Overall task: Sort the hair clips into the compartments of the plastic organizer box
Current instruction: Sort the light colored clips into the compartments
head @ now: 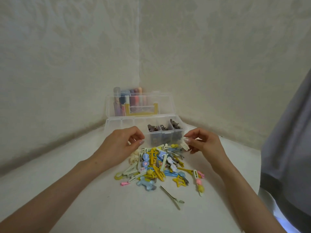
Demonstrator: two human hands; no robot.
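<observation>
Head view: hair clips (pixel 159 167) sat in a loose mixed pile on the white surface (pixel 67 190) — yellow, pale blue, cream, a few pink, with star, bear and snap shapes. One dark metal clip (pixel 171 196) lay apart on the near side of the pile. Plastic organizer box (pixel 145 130) was clear, lid up, just beyond both hands; its three right-hand compartments held dark brown claw clips (pixel 154 127), the left ones looked empty. Pile lay between and just below the two hands. Left hand (pixel 121 145) hovered over the pile's far-left edge, fingers curled with thumb and index nearly pinched; couldn't tell whether it held anything. Right hand (pixel 205 145) was pinched on a small cream clip (pixel 185 145), near the box's right front corner.
</observation>
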